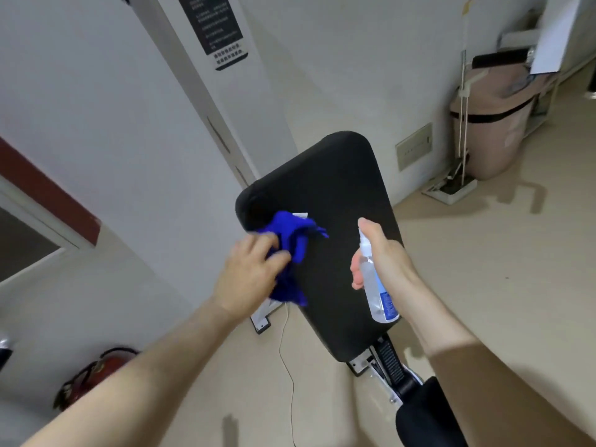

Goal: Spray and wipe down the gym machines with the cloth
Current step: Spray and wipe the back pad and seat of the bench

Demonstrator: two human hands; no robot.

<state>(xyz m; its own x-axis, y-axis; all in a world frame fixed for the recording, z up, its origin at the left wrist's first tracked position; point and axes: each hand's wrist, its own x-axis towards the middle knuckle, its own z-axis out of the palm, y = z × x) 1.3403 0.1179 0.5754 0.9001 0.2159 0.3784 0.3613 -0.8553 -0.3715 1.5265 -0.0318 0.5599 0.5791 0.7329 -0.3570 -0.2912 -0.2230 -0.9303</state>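
Observation:
A black padded bench of a gym machine fills the middle of the view, running away from me. My left hand presses a crumpled blue cloth onto the pad's left side. My right hand grips a clear spray bottle with a blue label, held above the pad's right edge, thumb on the nozzle at its top. A black foam roller and the white frame with an adjustment rail sit at the bench's near end.
A white wall with a posted notice stands to the left. A red fire extinguisher lies at the lower left. A beige covered bin and a stand are at the right. A thin cable trails on the beige floor.

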